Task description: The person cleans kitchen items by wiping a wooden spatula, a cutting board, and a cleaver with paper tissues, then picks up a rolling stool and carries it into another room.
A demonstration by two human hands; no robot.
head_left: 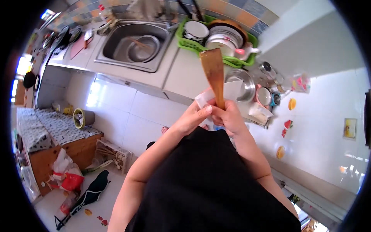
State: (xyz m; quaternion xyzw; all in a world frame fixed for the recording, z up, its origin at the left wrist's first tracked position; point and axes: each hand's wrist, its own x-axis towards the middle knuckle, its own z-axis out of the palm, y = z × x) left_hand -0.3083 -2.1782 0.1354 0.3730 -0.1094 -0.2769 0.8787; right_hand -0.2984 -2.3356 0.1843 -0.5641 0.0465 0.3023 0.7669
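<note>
Grasps wooden spatula [215, 71] by lower handle with right hand [232, 118], closed firmly. Pinches white sheet [203, 97] (paper or cloth, cannot tell) with left hand [193, 118], positioned just beside right hand at handle. Holds spatula in front of body, with blade directed toward green dish rack [188, 43]. Located nearby on countertop [185, 73]: steel pan [249, 91], right of spatula; sink [127, 66], farther left.

Daylight lit the view brightly, glaring white at the far left and leaving a hot reflection on the glossy floor tiles [116, 104]. The wide lens bowed the tabletop [185, 71] and blackened the corners; fine detail looked soft.
</note>
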